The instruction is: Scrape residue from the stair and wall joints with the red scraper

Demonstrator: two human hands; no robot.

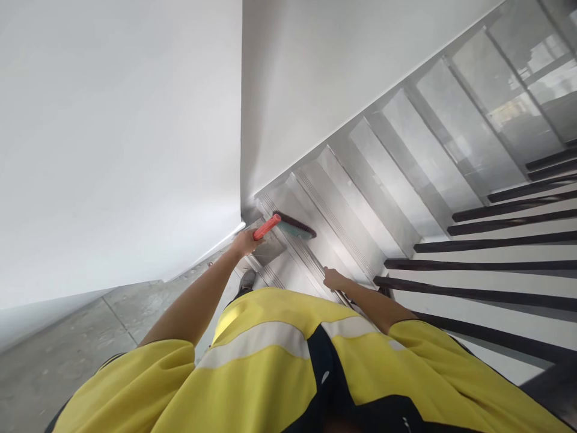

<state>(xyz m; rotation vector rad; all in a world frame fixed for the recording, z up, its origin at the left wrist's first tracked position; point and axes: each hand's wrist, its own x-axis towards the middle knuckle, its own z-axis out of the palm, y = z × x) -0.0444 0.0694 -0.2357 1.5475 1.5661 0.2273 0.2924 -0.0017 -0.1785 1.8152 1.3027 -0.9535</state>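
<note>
My left hand (246, 242) is closed around the red handle (267, 227) of a hand brush. The brush's head (295, 226), pale green with dark bristles, lies across a grey stair tread (324, 221) close to the wall side. My right hand (333, 278) is lower and to the right, just over the step edge, with its fingers curled. Whatever it may hold is hidden; something dark shows below the wrist. A flat grey-brown patch (271, 248) shows on the step beside my left hand, and I cannot tell what it is.
Shiny grey steps (401, 156) with grooved edges run up and down to the right. Dark railing bars (478, 246) line the right side. White walls (121, 138) meet in a corner ahead. Bare concrete floor (81, 355) lies at left, and my shoe (247, 278) is near the steps.
</note>
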